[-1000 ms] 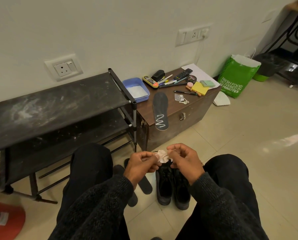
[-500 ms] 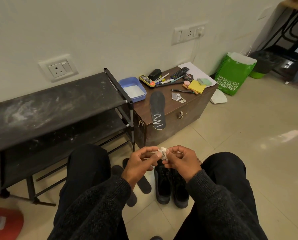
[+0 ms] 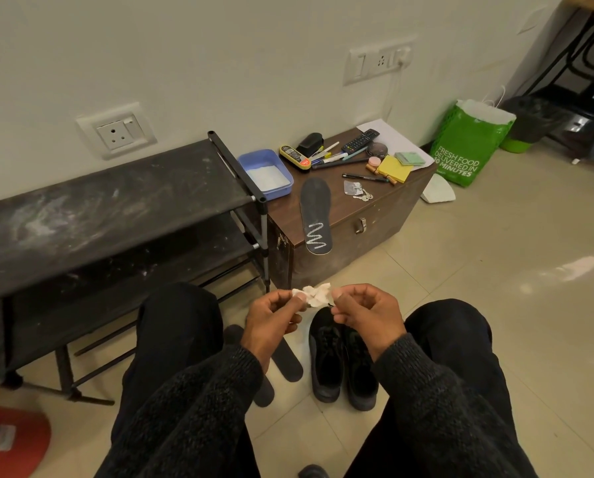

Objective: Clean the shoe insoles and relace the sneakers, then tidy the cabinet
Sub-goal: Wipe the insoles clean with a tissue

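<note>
Tissue (image 3: 314,295), crumpled white, stretched between my left hand (image 3: 271,317) and right hand (image 3: 364,313), both pinching it at fingertips. Black sneakers (image 3: 344,357) on floor below my fingers; insole (image 3: 316,215) lies beyond on wooden chest (image 3: 375,215).

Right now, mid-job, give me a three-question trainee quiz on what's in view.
1. True or false: the black insole with a white zigzag lies on the brown wooden chest.
2. What do both hands (left hand, right hand) pinch? A) crumpled white tissue B) a shoelace C) a pen
3. Fill in: the pair of black sneakers stands on the tiled ____.

Key: 1 true; 2 A; 3 floor.
</note>
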Demonstrator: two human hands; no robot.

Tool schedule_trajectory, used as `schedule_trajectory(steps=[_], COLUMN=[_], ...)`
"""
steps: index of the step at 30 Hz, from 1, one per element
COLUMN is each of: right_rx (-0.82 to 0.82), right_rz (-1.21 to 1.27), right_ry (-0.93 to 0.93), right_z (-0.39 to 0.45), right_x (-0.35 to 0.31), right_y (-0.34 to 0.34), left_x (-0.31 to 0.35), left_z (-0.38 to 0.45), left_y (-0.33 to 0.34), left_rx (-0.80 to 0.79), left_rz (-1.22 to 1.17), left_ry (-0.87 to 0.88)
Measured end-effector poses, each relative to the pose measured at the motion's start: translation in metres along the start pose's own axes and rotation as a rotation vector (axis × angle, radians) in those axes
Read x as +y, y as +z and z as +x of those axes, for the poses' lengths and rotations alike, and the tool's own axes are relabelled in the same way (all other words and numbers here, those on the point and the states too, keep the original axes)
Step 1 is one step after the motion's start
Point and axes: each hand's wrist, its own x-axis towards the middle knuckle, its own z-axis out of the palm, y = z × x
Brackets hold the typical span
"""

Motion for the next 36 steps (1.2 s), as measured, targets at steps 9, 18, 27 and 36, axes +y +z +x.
schedule_trajectory(steps=[9,18,27,36], right_rx=[-0.042,-0.135,-0.103,-0.13], right_rz=[-0.042,-0.056,-0.288,-0.528], right_ry=[0.166,0.155,-0.113,-0.244], right_z=[-0.001,0.003,0.007,0.001], right_x=[0.006,0.008,0.013,0.009], right_y=[0.006,0.004,0.0,0.001], left_x=[0.001,0.0,0.004,-0.009], left_z=[-0.003,0.004,-0.004,0.004], left_y=[0.001,0.0,0.001,-0.001], left_rx=[-0.033,-0.067,-0.131,0.06], left_rz=[0.149,-0.42,-0.328,0.202], left_ry=[0.16,-0.154,-0.292,0.095])
